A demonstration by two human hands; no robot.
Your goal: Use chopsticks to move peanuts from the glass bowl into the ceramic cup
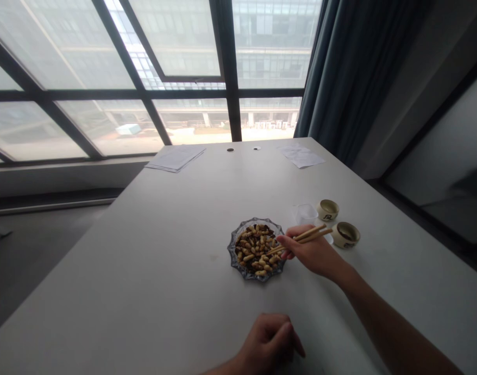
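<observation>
My right hand (309,250) is closed around a pair of wooden chopsticks (312,233). The chopstick tips reach into a scalloped clear glass dish (238,265), among peanuts in their shells (258,245) and darker pieces that I cannot identify. Whether the tips pinch anything is too small to tell. My left hand (272,338) lies on the table in front of the dish, apart from it, with its fingers curled and nothing visible in them.
Beyond my right hand stand a beige cup (327,210) with a dark mark, a second beige cup (346,235) and a clear plastic container (306,213). Papers (176,158) and a creased sheet (301,155) lie at the far end of the white table (164,260).
</observation>
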